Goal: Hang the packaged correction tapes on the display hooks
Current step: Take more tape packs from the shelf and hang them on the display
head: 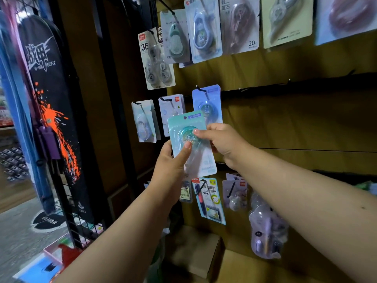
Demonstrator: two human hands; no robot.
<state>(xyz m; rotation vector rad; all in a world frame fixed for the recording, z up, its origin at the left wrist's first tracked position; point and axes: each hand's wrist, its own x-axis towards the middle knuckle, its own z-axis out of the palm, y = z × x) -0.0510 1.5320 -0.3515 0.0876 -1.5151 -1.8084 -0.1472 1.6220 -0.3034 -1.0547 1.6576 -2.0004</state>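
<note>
pack: the green correction tape pack was held up in front of the hook wall, not yet on a hook.
hands: left hand gripped its lower edge; right hand pinched its right side.
risk: the small top hole could miss the black hook, and the pack could fall.
writing: hung packs read "36" and "20m".

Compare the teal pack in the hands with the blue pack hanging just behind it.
The teal pack is off any hook, held by the left hand and right hand; the blue pack hangs on a hook. The teal pack tilts slightly; the blue pack hangs straight. The teal pack's card is mint green, the blue pack's periwinkle. Both hold a round dispenser under clear blister.
</note>
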